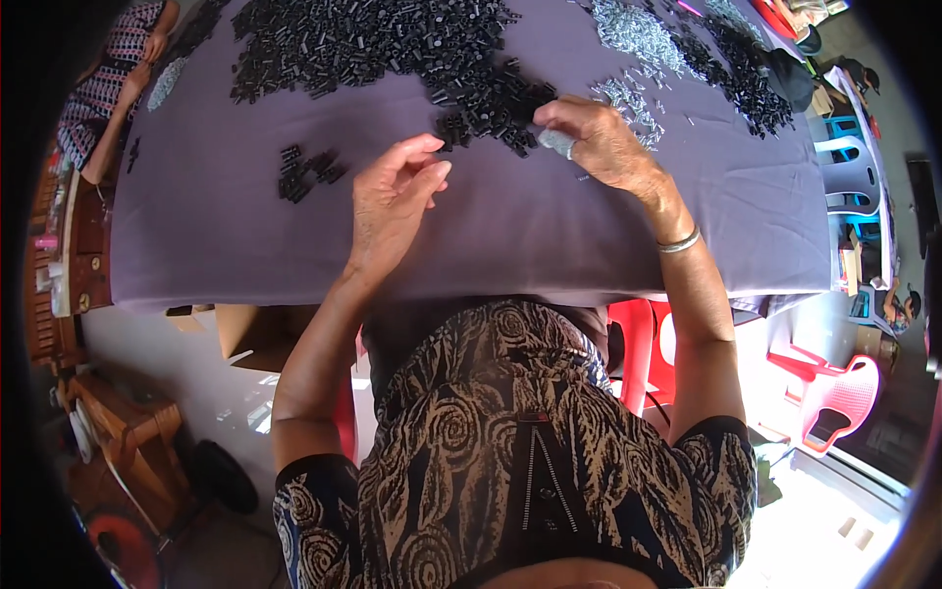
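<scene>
My left hand (392, 201) is over the purple-grey cloth, just left of the near tip of a pile of small black tube-shaped pieces (368, 44). Its thumb and forefinger are apart, with nothing visible between them. My right hand (608, 147) is at the right edge of that pile, fingers curled together; what they hold, if anything, is hidden. A pale grey wrap (556, 143) covers its thumb, and a bangle (679, 241) circles the wrist. Left of my left hand lies a small separate group of black pieces (306, 173).
Small silvery pieces (633, 39) lie in a heap at the far right, some scattered toward my right hand. Beyond them is another black heap (751, 83). Another person's arm (126, 93) rests at the far left. A red chair (839, 398) stands right of the cloth-covered table (471, 265).
</scene>
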### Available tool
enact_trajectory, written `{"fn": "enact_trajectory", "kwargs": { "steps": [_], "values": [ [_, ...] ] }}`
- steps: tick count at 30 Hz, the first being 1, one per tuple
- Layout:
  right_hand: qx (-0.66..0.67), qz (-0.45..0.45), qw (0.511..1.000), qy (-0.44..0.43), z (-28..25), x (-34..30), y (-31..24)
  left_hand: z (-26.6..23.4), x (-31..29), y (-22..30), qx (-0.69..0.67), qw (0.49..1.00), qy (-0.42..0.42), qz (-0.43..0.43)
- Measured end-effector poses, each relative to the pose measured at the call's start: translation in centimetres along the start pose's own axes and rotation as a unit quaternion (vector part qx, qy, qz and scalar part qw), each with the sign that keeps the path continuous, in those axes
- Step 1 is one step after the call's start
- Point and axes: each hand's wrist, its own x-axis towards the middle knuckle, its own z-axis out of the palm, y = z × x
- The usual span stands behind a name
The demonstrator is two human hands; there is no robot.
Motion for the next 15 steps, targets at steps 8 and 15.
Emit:
{"fn": "enact_trajectory", "kwargs": {
  "steps": [8, 15],
  "values": [
    [-0.092, -0.018, 0.995, -0.015, 1.4, 0.5, -0.7, 1.7, 0.3, -0.3, -0.005, 0.999, -0.029, -0.016],
    [0.039, 0.066, 0.996, 0.039, 1.7, -0.3, -0.4, 4.4, 1.7, -0.8, 0.023, 0.998, -0.044, 0.048]
  ]
}}
